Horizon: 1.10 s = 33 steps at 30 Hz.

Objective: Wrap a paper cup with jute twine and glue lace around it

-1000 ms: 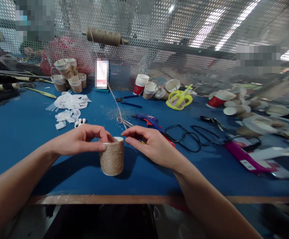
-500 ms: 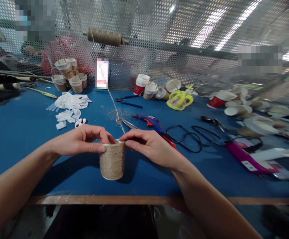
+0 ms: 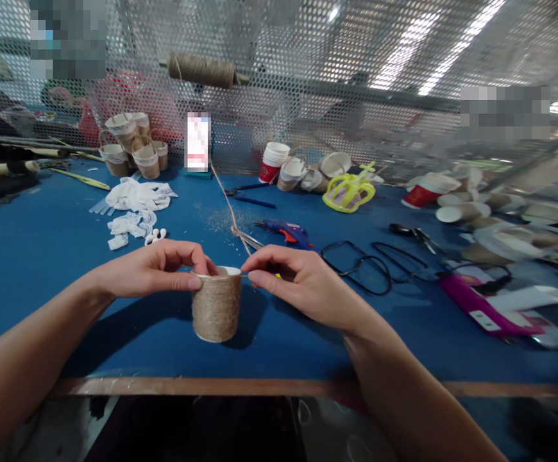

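A paper cup (image 3: 215, 309) wrapped in brown twine is held near the front edge of the blue table. My left hand (image 3: 173, 266) grips its rim, thumb outside and fingers inside. Just right of the rim, my right hand (image 3: 283, 273) pinches the twine (image 3: 228, 204), which runs back across the table toward the mesh. A short stretch of it shows between cup and fingertips. Scissors (image 3: 253, 240) lie behind my right hand, partly hidden by it. Beyond them is a blue glue gun (image 3: 286, 232) with a red trigger and a black cord.
A twine spool (image 3: 202, 70) hangs on the mesh. Twine-covered cups (image 3: 147, 160) are stacked back left, near white lace (image 3: 139, 194). Pliers (image 3: 250, 196), red cups (image 3: 272, 163) and a yellow woven basket (image 3: 349, 192) stand or lie behind. A purple power strip (image 3: 485, 308) lies right.
My right hand has moved slightly right, away from the rim, drawing the twine with it. The cup has risen and tilted a little in my left hand.
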Each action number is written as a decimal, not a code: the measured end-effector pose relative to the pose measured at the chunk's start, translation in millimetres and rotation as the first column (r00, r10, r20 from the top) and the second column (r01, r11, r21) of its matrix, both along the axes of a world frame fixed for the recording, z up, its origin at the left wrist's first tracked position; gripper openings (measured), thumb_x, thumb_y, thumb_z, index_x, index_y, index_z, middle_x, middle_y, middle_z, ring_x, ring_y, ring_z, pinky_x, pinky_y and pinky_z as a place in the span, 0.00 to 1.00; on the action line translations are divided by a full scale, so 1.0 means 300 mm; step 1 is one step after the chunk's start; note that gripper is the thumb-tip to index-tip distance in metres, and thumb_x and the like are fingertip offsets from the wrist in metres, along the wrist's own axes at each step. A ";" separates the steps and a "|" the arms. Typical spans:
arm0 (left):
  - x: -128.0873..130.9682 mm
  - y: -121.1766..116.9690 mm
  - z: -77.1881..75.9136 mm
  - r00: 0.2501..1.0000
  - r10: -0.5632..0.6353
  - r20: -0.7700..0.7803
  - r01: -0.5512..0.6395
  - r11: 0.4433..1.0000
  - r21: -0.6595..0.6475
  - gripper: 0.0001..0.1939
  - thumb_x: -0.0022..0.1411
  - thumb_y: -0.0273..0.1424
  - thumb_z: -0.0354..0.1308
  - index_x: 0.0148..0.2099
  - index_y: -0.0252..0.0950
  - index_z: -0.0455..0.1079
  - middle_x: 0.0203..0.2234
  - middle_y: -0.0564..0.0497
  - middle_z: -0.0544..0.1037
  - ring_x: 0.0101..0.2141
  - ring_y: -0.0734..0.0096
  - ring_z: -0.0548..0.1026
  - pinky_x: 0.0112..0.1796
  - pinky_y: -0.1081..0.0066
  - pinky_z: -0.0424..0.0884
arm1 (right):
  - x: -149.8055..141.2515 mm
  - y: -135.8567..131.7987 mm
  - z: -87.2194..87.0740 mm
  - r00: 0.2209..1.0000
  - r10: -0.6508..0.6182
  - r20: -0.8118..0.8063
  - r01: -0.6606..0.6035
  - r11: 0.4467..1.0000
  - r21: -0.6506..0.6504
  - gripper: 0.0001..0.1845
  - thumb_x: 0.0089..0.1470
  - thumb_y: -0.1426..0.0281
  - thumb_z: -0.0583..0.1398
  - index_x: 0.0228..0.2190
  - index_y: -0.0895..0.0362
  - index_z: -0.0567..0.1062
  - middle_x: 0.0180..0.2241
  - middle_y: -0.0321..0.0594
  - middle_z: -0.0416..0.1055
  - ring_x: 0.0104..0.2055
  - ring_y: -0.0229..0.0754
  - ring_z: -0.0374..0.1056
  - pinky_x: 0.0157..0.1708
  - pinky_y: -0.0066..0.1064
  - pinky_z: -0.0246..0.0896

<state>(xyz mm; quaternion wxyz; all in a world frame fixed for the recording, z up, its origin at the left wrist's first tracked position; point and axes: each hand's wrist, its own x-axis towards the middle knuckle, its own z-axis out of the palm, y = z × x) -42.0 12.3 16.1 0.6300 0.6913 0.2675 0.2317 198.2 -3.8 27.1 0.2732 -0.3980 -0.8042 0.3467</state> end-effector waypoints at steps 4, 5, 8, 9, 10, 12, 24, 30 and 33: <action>-0.003 0.005 0.000 0.999 0.018 -0.048 -0.016 0.998 0.062 0.04 0.59 0.28 0.55 0.34 0.32 0.66 0.40 0.45 0.75 0.43 0.68 0.71 0.44 0.68 0.66 | 0.002 -0.015 0.010 0.999 -0.027 0.018 0.026 0.999 0.038 0.05 0.53 0.70 0.57 0.30 0.57 0.73 0.26 0.34 0.70 0.26 0.32 0.63 0.25 0.24 0.60; -0.003 0.005 0.000 0.998 0.023 -0.062 -0.018 0.996 0.082 0.04 0.59 0.29 0.55 0.34 0.32 0.66 0.40 0.45 0.75 0.42 0.68 0.71 0.43 0.68 0.67 | 0.001 -0.019 0.012 0.999 -0.033 0.023 0.032 0.998 0.047 0.05 0.53 0.70 0.57 0.30 0.57 0.73 0.25 0.34 0.69 0.25 0.32 0.62 0.24 0.24 0.59; -0.003 0.006 0.000 0.994 0.040 -0.099 -0.026 0.990 0.138 0.05 0.59 0.29 0.54 0.34 0.32 0.66 0.38 0.46 0.75 0.41 0.68 0.71 0.41 0.69 0.67 | -0.007 -0.028 0.017 0.997 -0.062 0.048 0.059 0.996 0.073 0.05 0.52 0.71 0.57 0.28 0.57 0.73 0.23 0.34 0.68 0.24 0.32 0.61 0.23 0.24 0.58; -0.003 0.007 0.001 0.993 0.045 -0.107 -0.029 0.988 0.152 0.05 0.59 0.30 0.54 0.34 0.32 0.66 0.38 0.46 0.75 0.40 0.68 0.71 0.41 0.70 0.67 | -0.009 -0.030 0.019 0.996 -0.069 0.056 0.064 0.995 0.080 0.05 0.52 0.71 0.57 0.27 0.58 0.73 0.23 0.34 0.68 0.24 0.32 0.61 0.24 0.24 0.59; -0.002 0.007 0.002 0.992 0.052 -0.114 -0.032 0.986 0.166 0.05 0.59 0.30 0.54 0.33 0.32 0.66 0.38 0.46 0.75 0.40 0.68 0.71 0.40 0.70 0.67 | -0.010 -0.032 0.021 0.995 -0.072 0.064 0.066 0.994 0.088 0.05 0.52 0.72 0.57 0.27 0.58 0.73 0.24 0.34 0.69 0.24 0.32 0.61 0.24 0.24 0.59; 0.000 0.007 0.004 0.988 0.072 -0.138 -0.044 0.979 0.197 0.06 0.59 0.30 0.54 0.33 0.32 0.66 0.37 0.46 0.74 0.39 0.68 0.71 0.39 0.70 0.67 | -0.012 -0.036 0.024 0.995 -0.069 0.067 0.061 0.993 0.102 0.04 0.51 0.73 0.57 0.27 0.58 0.72 0.24 0.34 0.69 0.24 0.32 0.62 0.25 0.24 0.60; 0.003 -0.005 0.010 0.997 0.050 -0.065 -0.039 0.988 0.151 0.05 0.60 0.30 0.54 0.34 0.32 0.65 0.40 0.45 0.74 0.41 0.68 0.71 0.40 0.69 0.68 | -0.010 -0.030 0.017 0.995 -0.074 0.067 0.065 0.989 0.132 0.04 0.52 0.73 0.57 0.26 0.57 0.72 0.24 0.34 0.69 0.24 0.32 0.62 0.25 0.25 0.60; -0.001 -0.002 0.002 1.000 0.016 -0.012 -0.015 0.996 0.092 0.01 0.59 0.26 0.54 0.34 0.33 0.66 0.42 0.46 0.74 0.43 0.68 0.71 0.42 0.69 0.67 | -0.014 -0.025 0.017 0.996 -0.061 0.063 0.054 0.992 0.112 0.04 0.52 0.73 0.57 0.27 0.57 0.72 0.25 0.34 0.69 0.25 0.32 0.62 0.26 0.24 0.60; 0.000 -0.003 0.003 1.000 0.002 0.015 -0.003 0.998 0.069 0.01 0.59 0.25 0.55 0.34 0.33 0.66 0.41 0.47 0.75 0.43 0.69 0.71 0.43 0.69 0.67 | -0.014 -0.024 0.008 0.997 -0.065 0.042 0.061 0.993 0.097 0.03 0.53 0.72 0.57 0.28 0.57 0.71 0.25 0.34 0.69 0.26 0.32 0.63 0.27 0.24 0.61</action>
